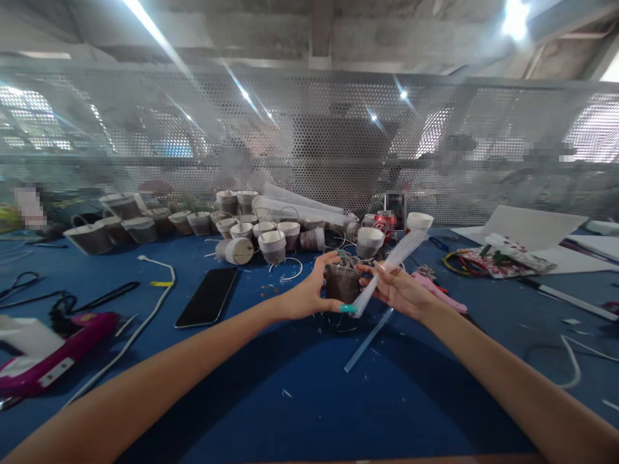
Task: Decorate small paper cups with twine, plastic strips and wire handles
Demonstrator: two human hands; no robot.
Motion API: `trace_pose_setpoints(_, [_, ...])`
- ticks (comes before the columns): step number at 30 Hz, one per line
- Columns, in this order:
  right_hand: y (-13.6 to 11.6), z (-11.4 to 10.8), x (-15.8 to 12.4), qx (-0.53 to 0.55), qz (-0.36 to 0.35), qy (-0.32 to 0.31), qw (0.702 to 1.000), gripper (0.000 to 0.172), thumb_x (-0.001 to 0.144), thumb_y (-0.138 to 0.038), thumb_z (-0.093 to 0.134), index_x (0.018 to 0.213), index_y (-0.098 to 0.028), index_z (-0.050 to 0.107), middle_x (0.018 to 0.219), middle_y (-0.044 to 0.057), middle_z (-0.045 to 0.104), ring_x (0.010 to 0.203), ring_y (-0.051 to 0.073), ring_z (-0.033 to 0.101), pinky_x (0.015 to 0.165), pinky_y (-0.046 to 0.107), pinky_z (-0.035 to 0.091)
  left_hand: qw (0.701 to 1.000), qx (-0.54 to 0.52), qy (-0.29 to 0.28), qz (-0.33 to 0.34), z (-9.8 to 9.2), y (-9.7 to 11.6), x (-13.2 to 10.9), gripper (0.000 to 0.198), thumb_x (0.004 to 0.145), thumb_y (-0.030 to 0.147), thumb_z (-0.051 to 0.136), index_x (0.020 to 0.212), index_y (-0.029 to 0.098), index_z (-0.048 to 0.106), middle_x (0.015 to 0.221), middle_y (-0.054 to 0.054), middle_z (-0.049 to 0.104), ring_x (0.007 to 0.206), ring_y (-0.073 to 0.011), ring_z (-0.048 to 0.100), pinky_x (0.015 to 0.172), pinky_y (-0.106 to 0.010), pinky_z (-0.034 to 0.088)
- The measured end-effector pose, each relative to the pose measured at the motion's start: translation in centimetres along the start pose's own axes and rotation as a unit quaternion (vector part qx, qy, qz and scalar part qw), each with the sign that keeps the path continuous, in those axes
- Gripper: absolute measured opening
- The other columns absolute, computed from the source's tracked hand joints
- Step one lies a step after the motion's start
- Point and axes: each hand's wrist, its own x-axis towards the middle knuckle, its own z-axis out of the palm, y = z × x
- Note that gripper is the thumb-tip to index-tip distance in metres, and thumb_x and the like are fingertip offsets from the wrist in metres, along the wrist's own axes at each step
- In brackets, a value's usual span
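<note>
Clear strips (407, 243) are pinched in the right hand (401, 291); the left hand (305, 295) curves around the brown pot (341, 283), contact unclear; a loose hold could let it tip.

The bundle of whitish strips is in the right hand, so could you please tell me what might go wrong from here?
The bundle spreads at its upper end, so strips might slip from the right hand. In this view, that end appears near the white cups and could knock them. The pink tool lies by the right wrist, which might bump it.
</note>
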Motion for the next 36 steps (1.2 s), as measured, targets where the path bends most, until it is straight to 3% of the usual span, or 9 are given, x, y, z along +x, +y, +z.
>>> trace_pose_setpoints(5, [-0.1,0.1,-0.1,0.031,0.015,0.004,0.999,0.022,0.054,-0.032,0.079,0.069,-0.022,0.065,0.095,0.000,0.069,0.072,0.012,0.064,0.065,0.025,0.053,1.000,0.001,0.003,0.023,-0.2,-1.7,-0.3,0.095,0.058,0.029,0.076,0.134,0.029,0.019,0.140,-0.015,0.023,0.121,-0.0308,0.038,0.094,-0.048,0.039])
trace_pose_setpoints(7, [-0.2,0.2,-0.2,0.042,0.024,-0.001,0.999,0.022,0.055,-0.032,0.079,0.070,-0.023,0.065,0.097,0.000,0.068,0.074,0.011,0.064,0.067,0.025,0.054,0.997,0.068,0.008,0.043,-0.1,-2.0,-0.4,0.096,0.055,0.030,0.077,0.133,0.026,0.022,0.137,-0.016,0.027,0.120,-0.0310,0.038,0.095,-0.048,0.038])
trace_pose_setpoints(11, [-0.2,0.4,-0.3,0.047,0.034,0.011,0.998,0.023,0.055,-0.034,0.078,0.072,-0.025,0.066,0.095,-0.002,0.069,0.069,0.010,0.064,0.060,0.022,0.054,0.965,0.229,0.074,0.108,0.4,-2.4,-0.4,0.096,0.055,0.033,0.076,0.134,0.022,0.023,0.129,-0.015,0.031,0.122,-0.0300,0.033,0.100,-0.046,0.033])
trace_pose_setpoints(16, [-0.1,0.8,-0.2,0.056,-0.042,0.083,0.994,0.030,0.052,-0.034,0.080,0.077,-0.024,0.067,0.079,-0.003,0.070,0.057,0.008,0.061,0.046,0.016,0.051,0.930,0.317,0.131,0.132,0.7,-2.0,-0.4,0.088,0.060,0.030,0.072,0.133,0.024,0.024,0.121,-0.011,0.036,0.114,-0.0259,0.038,0.098,-0.044,0.034])
trace_pose_setpoints(20, [-0.1,0.9,0.0,0.062,-0.100,0.143,0.983,0.030,0.053,-0.029,0.080,0.079,-0.022,0.067,0.074,-0.004,0.070,0.058,0.009,0.063,0.047,0.016,0.052,0.911,0.374,0.145,0.096,0.8,-1.7,-0.5,0.091,0.054,0.033,0.076,0.131,0.024,0.028,0.115,-0.009,0.039,0.109,-0.0284,0.037,0.096,-0.051,0.032])
trace_pose_setpoints(29, [0.3,1.1,-0.1,0.084,-0.092,0.187,0.974,0.028,0.051,-0.028,0.080,0.076,-0.024,0.069,0.078,-0.005,0.069,0.062,0.008,0.061,0.051,0.017,0.051,0.937,0.318,0.144,0.031,1.3,-1.6,-0.6,0.094,0.050,0.039,0.078,0.127,0.023,0.026,0.114,-0.008,0.032,0.110,-0.0265,0.039,0.097,-0.048,0.036])
trace_pose_setpoints(36, [0.5,1.5,0.0,0.086,-0.086,0.208,0.971,0.025,0.052,-0.029,0.079,0.074,-0.022,0.069,0.079,-0.003,0.067,0.058,0.006,0.053,0.047,0.017,0.043,0.938,0.307,0.157,0.046,1.3,-1.8,-0.7,0.081,0.059,0.047,0.071,0.122,0.023,0.027,0.118,-0.010,0.030,0.115,-0.0266,0.034,0.101,-0.049,0.032])
